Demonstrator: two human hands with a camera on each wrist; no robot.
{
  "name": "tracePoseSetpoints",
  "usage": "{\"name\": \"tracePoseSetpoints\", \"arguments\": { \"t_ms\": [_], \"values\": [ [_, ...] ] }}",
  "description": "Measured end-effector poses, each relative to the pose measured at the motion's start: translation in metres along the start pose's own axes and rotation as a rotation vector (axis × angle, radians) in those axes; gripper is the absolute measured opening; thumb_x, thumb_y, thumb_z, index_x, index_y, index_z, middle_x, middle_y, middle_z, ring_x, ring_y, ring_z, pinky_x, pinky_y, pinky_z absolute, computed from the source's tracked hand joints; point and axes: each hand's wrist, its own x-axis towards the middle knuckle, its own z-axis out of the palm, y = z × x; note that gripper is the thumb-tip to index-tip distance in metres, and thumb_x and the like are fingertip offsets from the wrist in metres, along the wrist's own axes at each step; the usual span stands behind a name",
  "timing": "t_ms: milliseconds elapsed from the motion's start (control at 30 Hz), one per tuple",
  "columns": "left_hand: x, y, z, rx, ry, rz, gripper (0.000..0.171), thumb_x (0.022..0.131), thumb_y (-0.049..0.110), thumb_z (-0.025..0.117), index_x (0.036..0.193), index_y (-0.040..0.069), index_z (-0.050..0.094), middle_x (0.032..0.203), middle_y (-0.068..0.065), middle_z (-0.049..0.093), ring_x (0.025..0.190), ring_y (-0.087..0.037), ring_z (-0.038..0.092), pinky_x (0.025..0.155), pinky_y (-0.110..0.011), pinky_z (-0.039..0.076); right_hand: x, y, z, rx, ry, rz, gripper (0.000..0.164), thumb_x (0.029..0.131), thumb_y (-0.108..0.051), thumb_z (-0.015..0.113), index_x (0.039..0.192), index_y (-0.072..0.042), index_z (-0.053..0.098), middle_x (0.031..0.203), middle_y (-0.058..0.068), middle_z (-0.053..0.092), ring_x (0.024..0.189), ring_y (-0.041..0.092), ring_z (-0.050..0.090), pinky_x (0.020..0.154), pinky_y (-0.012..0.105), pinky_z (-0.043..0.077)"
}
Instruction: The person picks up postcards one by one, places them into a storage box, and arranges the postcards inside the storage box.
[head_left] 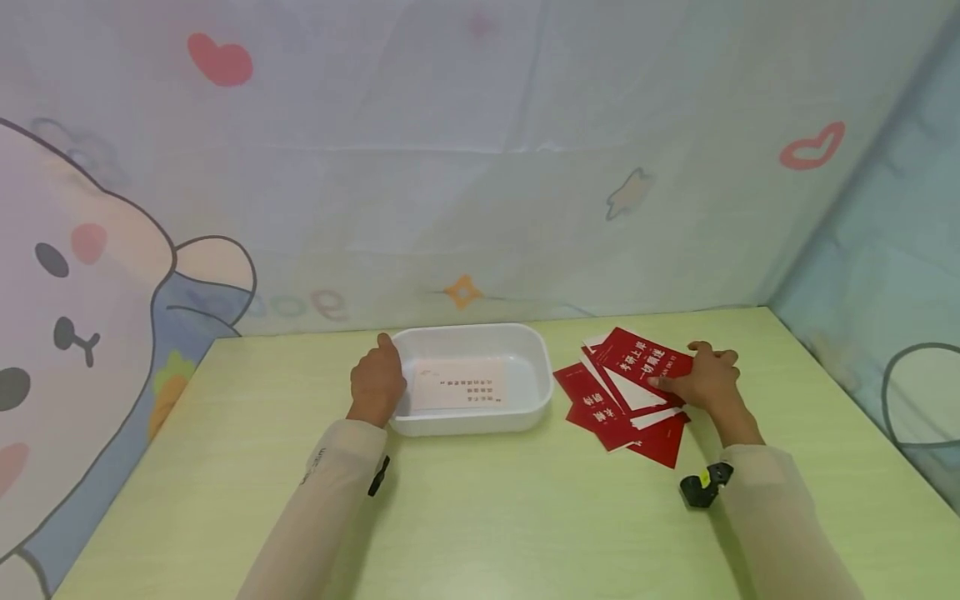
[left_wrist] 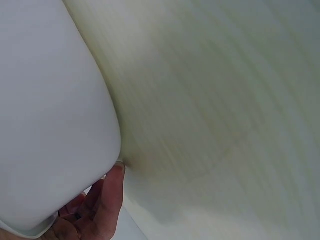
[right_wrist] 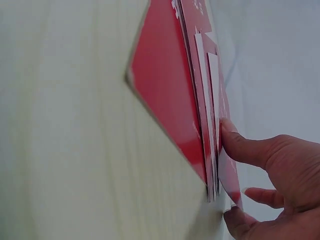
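Observation:
A white plastic basin point(head_left: 470, 423) stands on the table near the back, and my left hand point(head_left: 377, 379) grips its left rim. In the left wrist view, the fingers point(left_wrist: 111, 200) curl against the basin's outer wall. Inside the basin lies a pale pink card point(head_left: 457, 383) with printed characters. To the right is a fanned pile of red cards point(head_left: 600, 412), some showing white faces. My right hand point(head_left: 712, 383) pinches the top red card point(head_left: 637, 354) at its right edge. The right wrist view has the thumb point(right_wrist: 245, 149) on its face and fingertips by its edge.
The pale wood-grain table point(head_left: 517, 517) runs back to a printed curtain point(head_left: 420, 167), which also hangs along the right side. A cartoon animal point(head_left: 82, 275) is printed on the curtain at left. A black wrist device point(head_left: 707, 485) sits on the right sleeve.

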Motion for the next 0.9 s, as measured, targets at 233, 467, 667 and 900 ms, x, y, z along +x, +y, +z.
{"name": "tracePoseSetpoints", "arguments": {
  "t_ms": [233, 467, 667, 900],
  "values": [
    [-0.0007, -0.0002, -0.0013, 0.007, 0.004, 0.006, 0.043, 0.094, 0.005, 0.056, 0.132, -0.007, 0.039, 0.099, -0.024, 0.07, 0.082, -0.036, 0.072, 0.071, -0.047, 0.059, -0.003, 0.002, -0.0037, -0.032, 0.0, -0.047, 0.086, 0.087, -0.03, 0.071, 0.142, 0.017, 0.025, 0.13, 0.043, 0.038, 0.119, 0.057, 0.035, 0.096, 0.065, 0.046],
    [-0.002, 0.0004, -0.002, 0.002, 0.005, 0.013, 0.045, 0.094, 0.005, 0.057, 0.133, -0.007, 0.038, 0.098, -0.024, 0.07, 0.081, -0.036, 0.072, 0.07, -0.047, 0.059, -0.0046, 0.0015, -0.0037, -0.006, 0.023, -0.074, 0.086, 0.087, -0.028, 0.071, 0.143, 0.016, 0.023, 0.129, 0.044, 0.035, 0.118, 0.057, 0.036, 0.096, 0.067, 0.047],
    [-0.0024, 0.0002, -0.0017, 0.004, 0.008, 0.005, 0.043, 0.094, 0.005, 0.056, 0.132, -0.007, 0.039, 0.1, -0.024, 0.07, 0.083, -0.036, 0.072, 0.071, -0.047, 0.059, -0.0042, -0.0027, -0.0021, 0.075, 0.029, -0.062, 0.085, 0.087, -0.019, 0.068, 0.147, 0.015, 0.017, 0.137, 0.045, 0.024, 0.122, 0.058, 0.033, 0.099, 0.069, 0.044],
    [-0.0042, 0.0016, -0.0039, 0.001, 0.001, 0.007, 0.042, 0.094, 0.006, 0.057, 0.13, -0.007, 0.04, 0.099, -0.024, 0.07, 0.084, -0.037, 0.072, 0.072, -0.047, 0.059, -0.0046, -0.007, -0.0043, 0.167, 0.056, -0.055, 0.069, 0.092, -0.008, 0.052, 0.149, 0.012, 0.02, 0.14, 0.043, 0.027, 0.122, 0.054, 0.035, 0.101, 0.066, 0.045]
  ]
}}
